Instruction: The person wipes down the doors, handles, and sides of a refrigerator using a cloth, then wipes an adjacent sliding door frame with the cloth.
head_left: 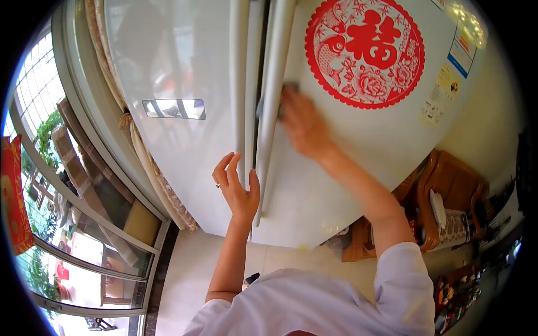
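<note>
A white double-door refrigerator [330, 185] stands before me, with two long upright handles side by side at the middle. At the right door handle [274, 73] is my right hand [305, 126], smeared a little by motion. Its fingers press a grey cloth [292, 86] against the handle, and a bit of grey also shows on the handle's left side. My left hand [238, 193] is raised near the lower end of the left door handle [239, 95]. Its fingers are apart and slightly bent, a ring is on one, and nothing is in it.
A round red paper-cut sticker [367, 53] and energy labels [451, 81] are on the right door. Left of the refrigerator hang a tied curtain [134, 140] and a sliding glass window. A wooden chair [448, 179] with a cushion stands at the right, on pale floor tiles [190, 269].
</note>
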Demonstrator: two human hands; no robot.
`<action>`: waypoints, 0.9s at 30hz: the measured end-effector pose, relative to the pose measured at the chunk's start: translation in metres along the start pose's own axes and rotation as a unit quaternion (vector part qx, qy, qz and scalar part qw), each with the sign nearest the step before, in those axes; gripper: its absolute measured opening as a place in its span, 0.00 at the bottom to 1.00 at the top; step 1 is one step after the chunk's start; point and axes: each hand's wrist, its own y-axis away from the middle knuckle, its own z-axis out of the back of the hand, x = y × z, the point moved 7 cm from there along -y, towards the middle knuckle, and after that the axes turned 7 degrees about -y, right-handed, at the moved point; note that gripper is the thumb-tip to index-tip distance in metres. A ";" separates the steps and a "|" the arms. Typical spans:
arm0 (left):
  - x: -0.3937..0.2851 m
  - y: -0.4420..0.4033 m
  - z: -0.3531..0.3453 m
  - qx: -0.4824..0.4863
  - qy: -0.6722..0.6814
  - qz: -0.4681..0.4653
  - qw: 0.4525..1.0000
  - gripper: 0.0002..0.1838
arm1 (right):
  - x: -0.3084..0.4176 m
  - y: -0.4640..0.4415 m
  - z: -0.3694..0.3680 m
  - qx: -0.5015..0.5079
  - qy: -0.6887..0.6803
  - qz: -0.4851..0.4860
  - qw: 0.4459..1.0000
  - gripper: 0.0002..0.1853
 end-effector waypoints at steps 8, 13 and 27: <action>0.009 0.022 -0.008 0.043 -0.033 -0.002 0.999 0.26 | 0.021 0.147 -0.028 0.148 0.033 -0.002 0.988 0.27; -0.019 0.025 -0.036 0.058 -0.021 -0.021 0.998 0.29 | -0.063 0.140 0.117 -0.137 0.258 -0.161 0.943 0.27; -0.116 0.015 -0.093 0.055 0.038 -0.168 0.984 0.30 | -0.092 0.143 0.166 -0.242 0.225 -0.149 0.932 0.18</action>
